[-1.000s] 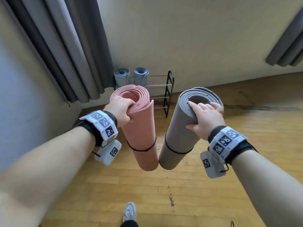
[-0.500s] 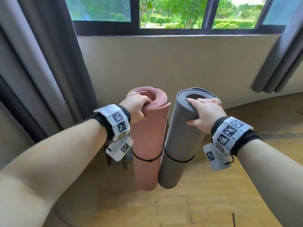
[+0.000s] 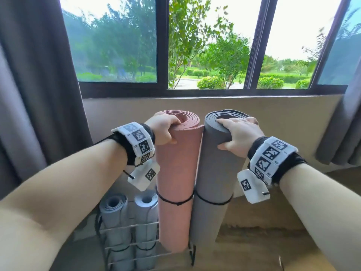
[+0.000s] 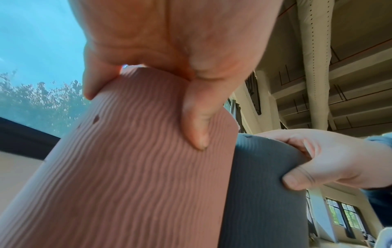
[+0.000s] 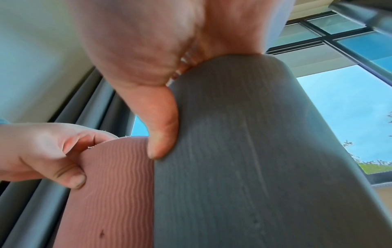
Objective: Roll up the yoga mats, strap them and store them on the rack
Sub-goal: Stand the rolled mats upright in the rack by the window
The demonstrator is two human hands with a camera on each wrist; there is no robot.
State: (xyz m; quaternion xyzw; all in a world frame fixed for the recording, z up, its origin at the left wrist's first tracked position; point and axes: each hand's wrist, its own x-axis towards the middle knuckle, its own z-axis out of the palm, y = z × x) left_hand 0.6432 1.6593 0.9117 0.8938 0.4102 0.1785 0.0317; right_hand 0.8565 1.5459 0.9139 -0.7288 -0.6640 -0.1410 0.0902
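Two rolled mats carried upright to the rack. Your left hand grasps the top rim of the pink mat, fingers hooked over the spiral end and thumb pressed on the ribbed outer face, as the left wrist view confirms; your right hand holds the grey mat the same way, fingers across the open end and thumb on the outer wall. Gripping at the top lets each roll hang plumb under its own weight, which suits a vertical drop into a slot. The two mats touch along their upper sides and hang side by side in front of the wall below the window. Each is bound near mid-length by a black strap, so rolling and strapping appear complete for both and only storing seems left. The wire rack stands on the floor at lower left, already holding two light blue mats on end; the pink mat's lower end overlaps the rack's right part in the head view, though you cannot tell from here whether it is touching a rail. Lowering both together may jam one against the frame, so judge the free bay before you release.
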